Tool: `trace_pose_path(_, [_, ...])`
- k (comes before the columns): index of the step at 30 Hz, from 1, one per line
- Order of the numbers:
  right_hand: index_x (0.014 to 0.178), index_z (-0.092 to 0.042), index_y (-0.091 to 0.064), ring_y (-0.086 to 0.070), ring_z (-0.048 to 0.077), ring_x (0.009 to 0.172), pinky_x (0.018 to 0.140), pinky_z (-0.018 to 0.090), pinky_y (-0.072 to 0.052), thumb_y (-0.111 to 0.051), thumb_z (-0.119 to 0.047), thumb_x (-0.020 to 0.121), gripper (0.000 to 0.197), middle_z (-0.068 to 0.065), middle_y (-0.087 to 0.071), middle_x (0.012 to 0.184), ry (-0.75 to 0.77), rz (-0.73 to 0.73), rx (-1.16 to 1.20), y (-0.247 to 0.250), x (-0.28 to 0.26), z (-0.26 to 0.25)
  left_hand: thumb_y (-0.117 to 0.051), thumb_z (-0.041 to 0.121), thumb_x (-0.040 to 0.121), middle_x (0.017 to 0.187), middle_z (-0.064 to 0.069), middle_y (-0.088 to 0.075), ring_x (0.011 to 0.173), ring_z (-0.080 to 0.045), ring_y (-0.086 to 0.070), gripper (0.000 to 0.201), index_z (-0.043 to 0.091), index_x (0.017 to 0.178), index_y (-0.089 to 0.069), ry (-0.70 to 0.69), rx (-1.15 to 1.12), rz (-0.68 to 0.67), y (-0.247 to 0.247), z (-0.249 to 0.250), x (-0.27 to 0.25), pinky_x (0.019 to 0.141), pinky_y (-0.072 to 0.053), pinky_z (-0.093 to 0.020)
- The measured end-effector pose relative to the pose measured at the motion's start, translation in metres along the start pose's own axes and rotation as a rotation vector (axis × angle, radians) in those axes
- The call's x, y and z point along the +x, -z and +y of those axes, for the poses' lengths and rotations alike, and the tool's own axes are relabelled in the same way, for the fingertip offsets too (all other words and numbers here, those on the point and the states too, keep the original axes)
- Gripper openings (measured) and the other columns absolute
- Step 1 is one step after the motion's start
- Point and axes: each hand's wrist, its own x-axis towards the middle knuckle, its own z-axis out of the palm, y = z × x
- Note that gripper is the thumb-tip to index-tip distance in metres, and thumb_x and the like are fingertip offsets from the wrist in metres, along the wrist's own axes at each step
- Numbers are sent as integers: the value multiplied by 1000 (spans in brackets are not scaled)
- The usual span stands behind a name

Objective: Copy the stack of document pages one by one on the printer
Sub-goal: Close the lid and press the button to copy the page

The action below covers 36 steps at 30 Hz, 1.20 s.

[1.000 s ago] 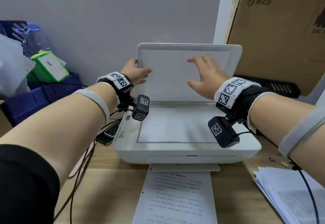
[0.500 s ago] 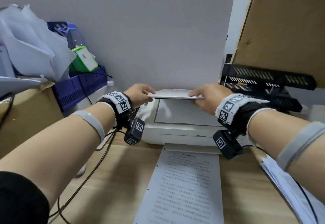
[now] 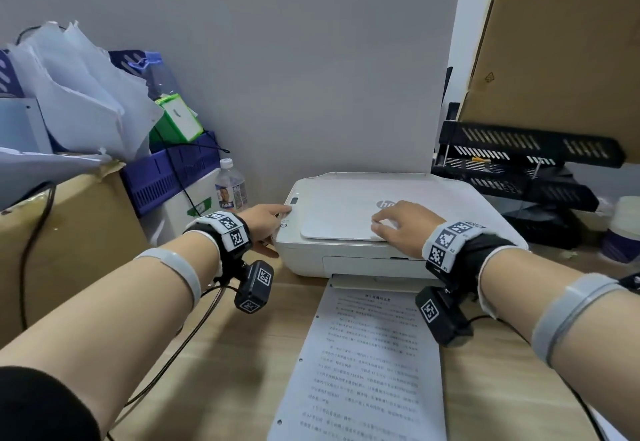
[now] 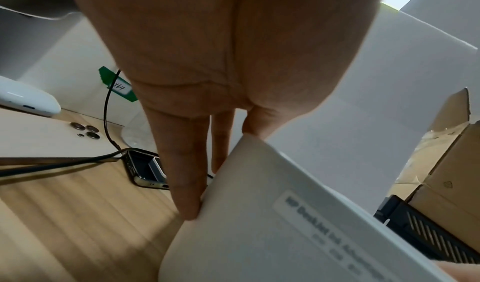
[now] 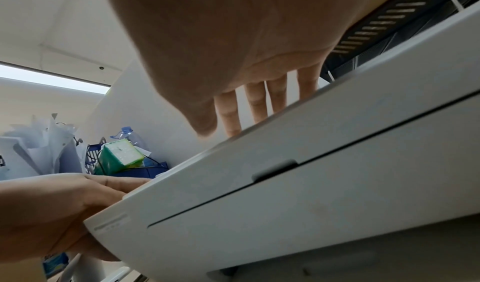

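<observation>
Head view: printer (image 3: 363, 232) is sitting at 12 o'clock, long axis left-right, printed page (image 3: 363, 364) sticking out toward me. My right hand (image 3: 403, 229) is lying flat on the lid (image 3: 337, 219), fingers spread. Left-wrist view: my left hand (image 4: 207, 64) is touching the printer's corner, fingers straight. Right-wrist view: right fingers (image 5: 255, 105) apart, gripping nothing.

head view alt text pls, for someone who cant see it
A person's right hand lies flat on the closed lid of a white printer while the left hand reaches its left-side control panel. A printed page lies on the wooden desk in front.
</observation>
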Motion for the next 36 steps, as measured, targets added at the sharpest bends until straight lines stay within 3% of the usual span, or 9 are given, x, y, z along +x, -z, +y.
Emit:
trace_pose_path(3, [138,-28,-51,-37,25,140,113,45,-31,-34,-47,102,44,2,-33,158,-25,-24,-18,-17,6,5,-36,-2,98,99,-4,-61,79,-28,-64,57,29,144,-47,6,-27,21,-4,1,1,70,-60,-49])
trace_pose_path(6, [147,-34,-35,-28,21,144,117,46,-21,-24,-50,102,49,-2,-32,157,-34,34,-66,-35,4,9,-40,-3,97,105,-4,-57,83,-30,-64,57,28,144,-46,-4,-43,20,-7,-1,0,77,-57,-59])
trace_pose_path(10, [149,-36,-29,-19,19,149,120,45,-13,-19,-51,102,51,-3,-26,160,-39,52,-73,-41,3,11,-37,1,97,113,-7,-59,76,-28,-64,54,31,142,-45,-16,-59,22,-12,-6,-1,81,-56,-60])
trace_pose_path(12, [150,-36,-27,-17,19,149,120,44,-12,-18,-51,102,51,-3,-25,161,-42,53,-81,-41,1,10,-35,2,96,101,-6,-60,70,-25,-61,55,32,141,-45,-14,-59,42,-12,-8,0,80,-57,-59])
trace_pose_path(13, [150,-36,-27,-17,19,150,121,44,-12,-18,-51,102,51,-3,-25,161,-42,54,-83,-41,1,10,-35,1,96,103,-6,-59,73,-26,-62,56,32,141,-46,-13,-62,46,-12,-9,-1,79,-58,-59])
trace_pose_path(16, [150,-36,-27,-16,19,150,121,44,-11,-18,-51,102,51,-3,-24,161,-48,53,-79,-41,0,8,-38,-9,94,138,-9,-50,101,-40,-61,64,31,143,-46,-6,-50,49,-13,-5,-2,75,-58,-60])
trace_pose_path(18, [150,-37,-27,-16,19,150,120,44,-11,-18,-50,102,51,-3,-23,161,-48,57,-78,-40,0,8,-38,-11,94,148,-9,-40,111,-45,-56,64,30,142,-46,-5,-32,65,-15,-3,-3,73,-58,-61])
trace_pose_path(28, [150,-37,-27,-15,19,150,120,43,-11,-18,-51,102,51,-3,-25,161,-52,65,-85,-40,-2,8,-35,-8,93,146,-11,-41,110,-45,-58,62,33,138,-46,-11,-25,68,-16,-7,-3,73,-58,-60])
trace_pose_path(36, [151,-37,-25,-14,19,151,120,44,-10,-17,-52,102,52,-2,-23,162,-50,57,-89,-42,0,9,-45,-10,91,149,-10,-39,112,-44,-58,65,32,141,-45,-3,-17,60,-14,-5,-3,75,-58,-60])
